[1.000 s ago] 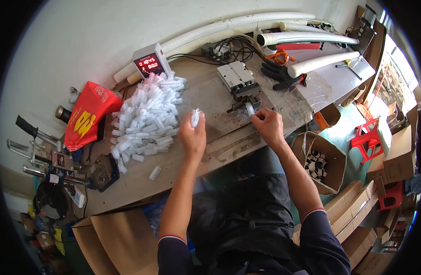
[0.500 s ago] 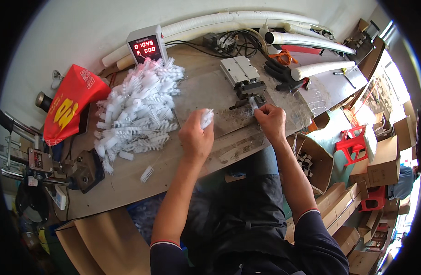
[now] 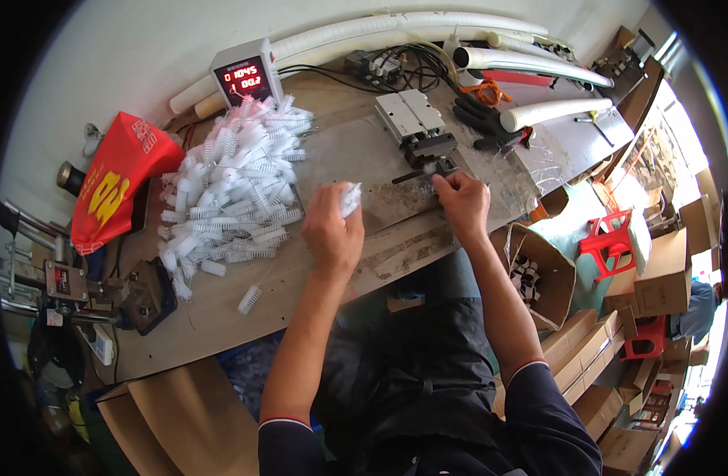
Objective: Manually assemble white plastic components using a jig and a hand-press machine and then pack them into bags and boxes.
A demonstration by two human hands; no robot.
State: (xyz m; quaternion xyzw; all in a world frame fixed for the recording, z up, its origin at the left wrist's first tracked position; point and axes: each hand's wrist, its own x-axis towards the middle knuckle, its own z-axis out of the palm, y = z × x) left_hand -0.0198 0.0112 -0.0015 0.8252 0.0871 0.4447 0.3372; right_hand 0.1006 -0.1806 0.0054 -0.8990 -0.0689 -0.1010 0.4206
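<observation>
My left hand (image 3: 332, 232) is closed around a few small white bristle brushes (image 3: 350, 199), held above the front of the bench. Farther right, my right hand (image 3: 465, 206) pinches the end of another small brush (image 3: 437, 167), blurred, beside the dark jaws (image 3: 427, 148) of a silver clamping fixture (image 3: 409, 113). Whether that brush touches the jaws I cannot tell. A large heap of white brushes (image 3: 233, 186) lies left of my left hand. One single brush (image 3: 250, 300) rests apart from it, nearer the bench's front edge.
Behind the heap stands a box with a red digital display (image 3: 243, 78). A red bag (image 3: 118, 186) and a metal press (image 3: 146, 297) are at the left. Black glove (image 3: 487, 123) and long white tubes (image 3: 538, 63) lie at the back right. An open carton (image 3: 562, 282) stands below the bench's right side.
The brush at my right hand, upright and plain before, is now blurred near the jaws. My left hand has shifted slightly up and left in the picture. The display's lower row has changed.
</observation>
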